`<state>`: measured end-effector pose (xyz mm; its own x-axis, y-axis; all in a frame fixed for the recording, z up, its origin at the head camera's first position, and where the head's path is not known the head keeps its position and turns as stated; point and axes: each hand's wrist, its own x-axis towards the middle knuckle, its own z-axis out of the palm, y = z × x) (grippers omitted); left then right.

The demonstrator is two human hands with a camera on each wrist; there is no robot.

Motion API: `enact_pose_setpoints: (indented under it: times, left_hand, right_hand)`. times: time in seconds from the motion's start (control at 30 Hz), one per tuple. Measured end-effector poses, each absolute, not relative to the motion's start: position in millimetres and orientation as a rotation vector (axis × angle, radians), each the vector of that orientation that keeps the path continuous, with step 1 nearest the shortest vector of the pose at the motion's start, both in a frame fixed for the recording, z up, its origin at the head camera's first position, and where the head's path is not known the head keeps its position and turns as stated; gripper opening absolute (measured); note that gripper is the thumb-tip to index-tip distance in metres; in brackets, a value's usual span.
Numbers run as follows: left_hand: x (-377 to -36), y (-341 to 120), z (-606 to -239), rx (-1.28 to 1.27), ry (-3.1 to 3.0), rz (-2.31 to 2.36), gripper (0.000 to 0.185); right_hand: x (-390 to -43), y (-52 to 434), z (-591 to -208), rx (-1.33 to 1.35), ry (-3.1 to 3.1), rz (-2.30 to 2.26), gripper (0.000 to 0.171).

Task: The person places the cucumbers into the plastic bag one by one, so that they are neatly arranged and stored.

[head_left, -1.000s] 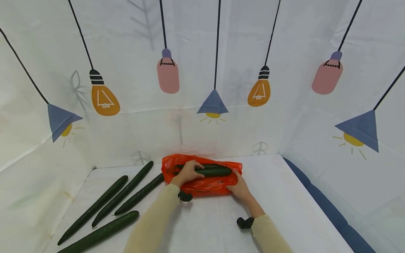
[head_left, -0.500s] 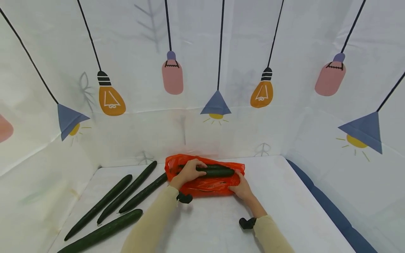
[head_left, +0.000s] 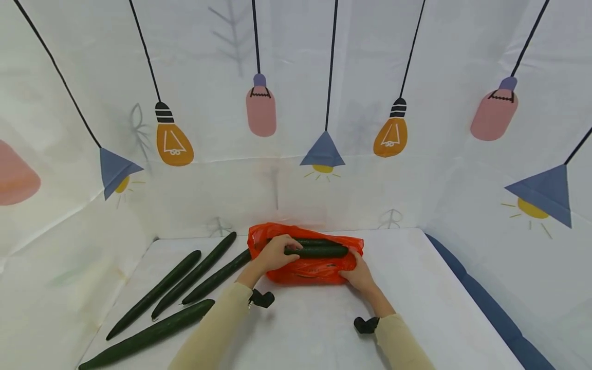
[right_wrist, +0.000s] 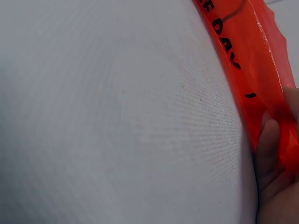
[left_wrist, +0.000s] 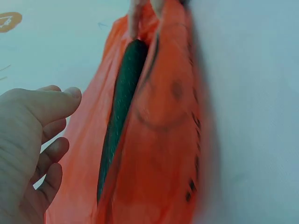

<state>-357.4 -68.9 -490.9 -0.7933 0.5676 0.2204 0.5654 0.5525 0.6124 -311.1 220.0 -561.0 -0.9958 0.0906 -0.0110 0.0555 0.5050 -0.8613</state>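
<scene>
A red plastic bag (head_left: 305, 272) with dark printing lies on its side at the back middle. Two dark green cucumbers show in its opening, the nearer cucumber (head_left: 324, 252) in front of the other. My left hand (head_left: 276, 253) is over the bag's left part, and in the left wrist view the left hand (left_wrist: 32, 140) has loosely bent fingers apart from the cucumber (left_wrist: 124, 93). At the bag's right end, my right hand (head_left: 361, 272) holds the plastic, a finger right at the cucumber's tip. In the right wrist view the fingers (right_wrist: 268, 144) bend round the red film.
Left of the bag, several long cucumbers lie slanting on the white table (head_left: 324, 329). One cucumber (head_left: 217, 277) reaches up to the bag's left edge. The nearest cucumber (head_left: 152, 334) lies by my left sleeve. White sheets printed with lamps (head_left: 322, 151) surround the table.
The head view has turned slightly left, so everything sits further right. My left wrist has shifted slightly left relative to the bag. The right hand keeps its place at the bag's end.
</scene>
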Motion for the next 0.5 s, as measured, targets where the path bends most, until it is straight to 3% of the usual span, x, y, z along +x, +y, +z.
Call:
enact_pose_setpoints:
  times: [0.33,0.5]
  left_hand:
    - [-339,-105,-493,1.058,2.765,1.085,0.023]
    - [-325,-121,-495,0.965,2.835,0.991,0.02]
  right_hand:
    - [-313,219,-561,-0.087,-2.705,1.487,0.08]
    - [-314,222,-563,-0.077,-2.706,1.498,0.082]
